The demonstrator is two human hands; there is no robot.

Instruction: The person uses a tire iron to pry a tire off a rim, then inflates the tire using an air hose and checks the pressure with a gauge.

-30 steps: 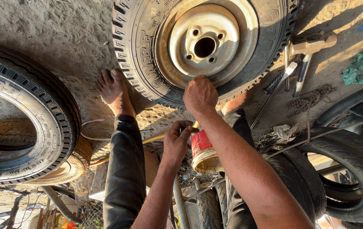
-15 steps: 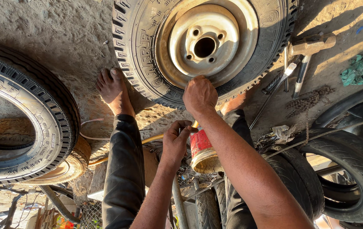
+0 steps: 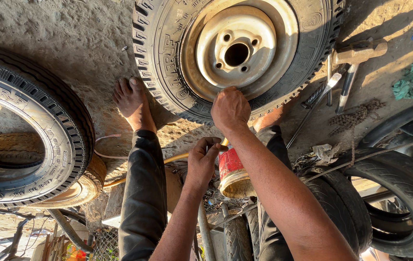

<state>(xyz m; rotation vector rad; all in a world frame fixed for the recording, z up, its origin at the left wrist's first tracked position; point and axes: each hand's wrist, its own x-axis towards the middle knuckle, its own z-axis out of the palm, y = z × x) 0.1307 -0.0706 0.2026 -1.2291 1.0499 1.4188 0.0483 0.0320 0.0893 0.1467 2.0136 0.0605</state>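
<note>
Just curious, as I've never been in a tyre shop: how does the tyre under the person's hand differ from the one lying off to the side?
The tyre under the right hand, the wheel tyre, is fitted on a pale metal rim with bolt holes; the side tyre has no rim, and bare ground shows through its middle. The wheel tyre is touched by the hand; the side tyre lies untouched. Both lie flat on the dirt and have chunky black tread.

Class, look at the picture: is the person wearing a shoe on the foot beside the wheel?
No, the foot is bare, its toes showing on the dusty ground beside the wheel.
</note>
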